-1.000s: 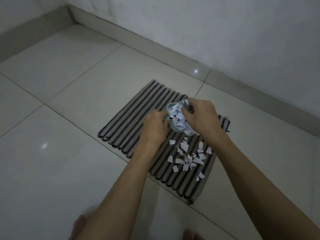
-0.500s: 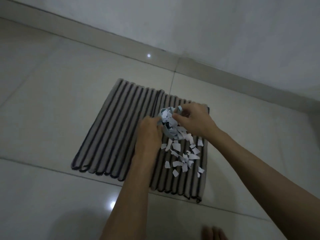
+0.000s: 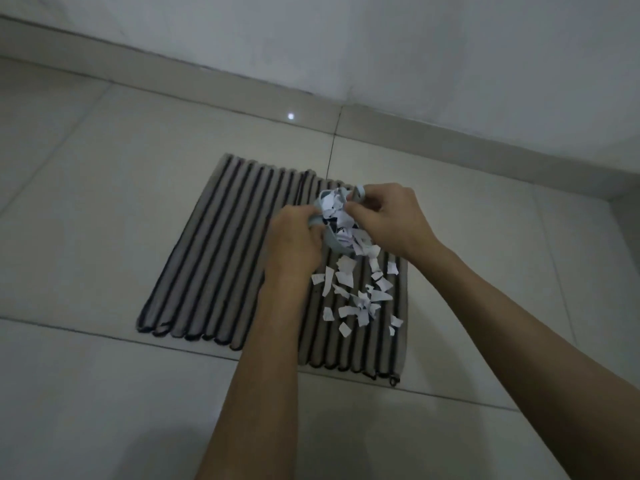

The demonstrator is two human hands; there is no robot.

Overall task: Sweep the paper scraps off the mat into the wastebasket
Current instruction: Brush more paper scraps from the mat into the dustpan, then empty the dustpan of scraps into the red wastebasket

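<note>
A striped grey and black mat (image 3: 221, 258) lies on the tiled floor. A small pale blue wastebasket (image 3: 331, 241) is tipped towards me above the mat, filled with white paper scraps. My left hand (image 3: 294, 244) grips its left rim, and my right hand (image 3: 388, 220) holds its far right rim. Several white paper scraps (image 3: 356, 296) lie scattered on the mat just below the basket's mouth.
The wall and its skirting (image 3: 415, 129) run along the far side, close behind the mat. Pale glossy floor tiles (image 3: 86, 202) surround the mat. A corner of the room is at the far right.
The view has swung so the mat looks squarer to me. Both hands stay on the tipped basket, and more scraps lie spread on the mat below it.
</note>
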